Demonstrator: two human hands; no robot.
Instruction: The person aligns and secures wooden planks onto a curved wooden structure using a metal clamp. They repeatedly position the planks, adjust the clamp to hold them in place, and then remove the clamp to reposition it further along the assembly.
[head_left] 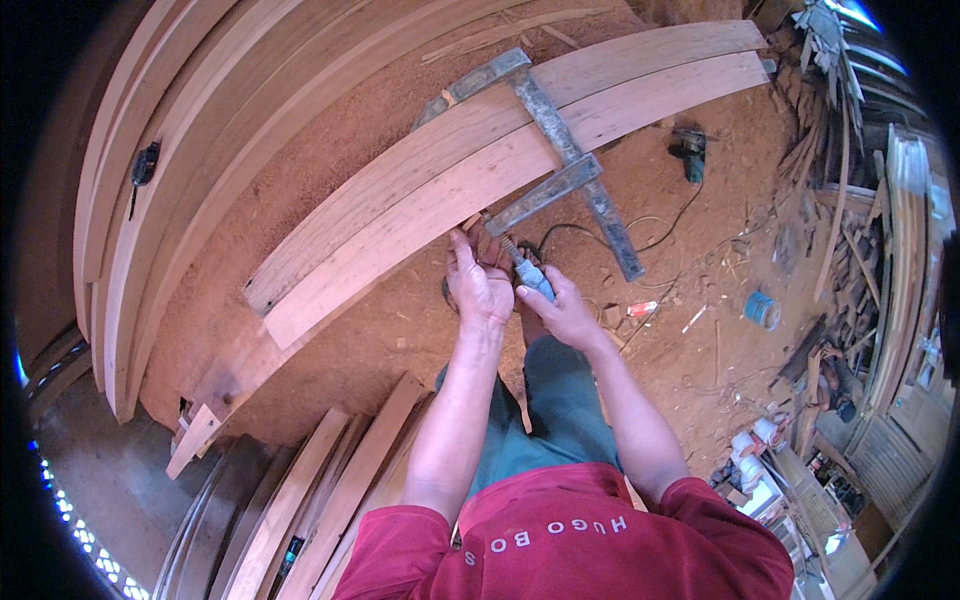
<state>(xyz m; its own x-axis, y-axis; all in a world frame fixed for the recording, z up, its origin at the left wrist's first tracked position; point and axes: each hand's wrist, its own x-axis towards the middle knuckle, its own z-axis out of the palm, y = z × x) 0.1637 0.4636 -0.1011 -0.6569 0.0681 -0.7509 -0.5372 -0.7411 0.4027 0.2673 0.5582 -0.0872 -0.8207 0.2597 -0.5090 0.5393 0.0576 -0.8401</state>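
Observation:
A rusty, paint-spattered metal bar clamp lies across two curved planks, the far plank and the near plank, which rest edge to edge. My right hand is closed around the blue-grey clamp handle at the end of the threaded screw. Palm up, my left hand is at the screw's tip, close to the near plank's edge. Its thumb and fingers close around something small there, perhaps a wood scrap, partly hidden by the fingers.
Long curved planks are stacked at the left, with a dark tape measure on them. More boards lean at lower left. A green power tool with a cord and a blue can sit on the sawdust-covered floor. Scrap wood lines the right.

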